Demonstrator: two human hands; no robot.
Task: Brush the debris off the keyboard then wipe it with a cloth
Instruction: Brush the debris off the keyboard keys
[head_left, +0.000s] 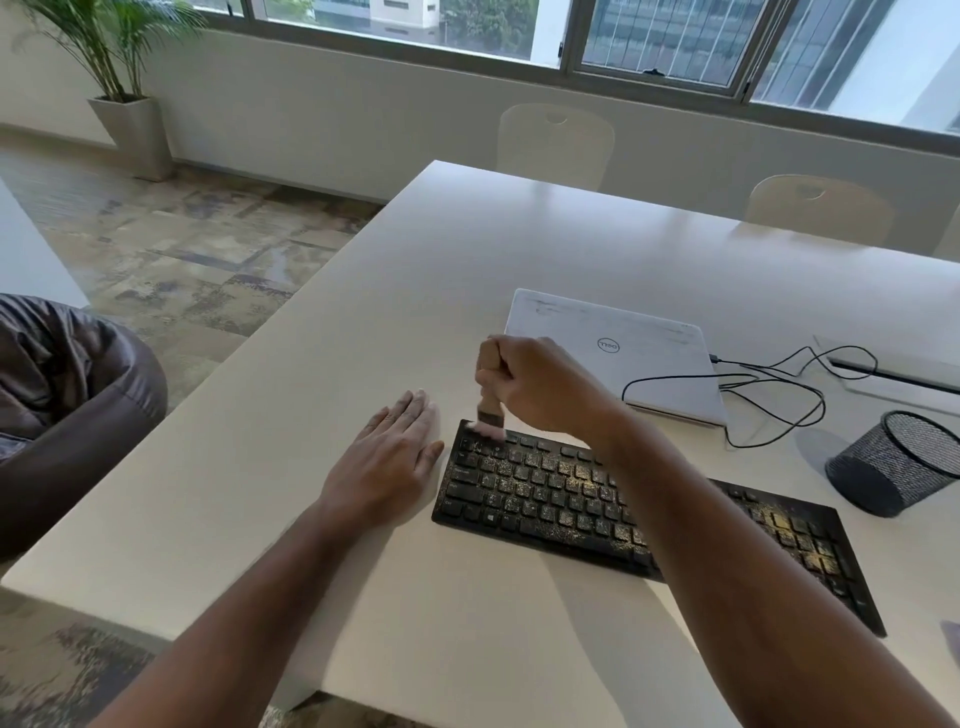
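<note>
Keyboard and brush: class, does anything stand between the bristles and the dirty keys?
Nothing visible does. The right hand holds the brush with its bristles already on the keyboard at its far left corner.

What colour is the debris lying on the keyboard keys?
Yellowish-gold specks, scattered over the black keyboard; the head view shows it.

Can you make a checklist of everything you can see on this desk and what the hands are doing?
Surface: white table, bare at the far end.
Job's things: black keyboard speckled with yellowish debris; brush bristles on its far left corner; cloth: nothing seen.
Clutter: closed white laptop; mesh pen cup, lying tipped.
Hands: right hand grips the brush; left hand rests flat beside the keyboard.
Cables: black cable looped by the laptop.
Surroundings: chairs, potted plant, beanbag, windows.
</note>
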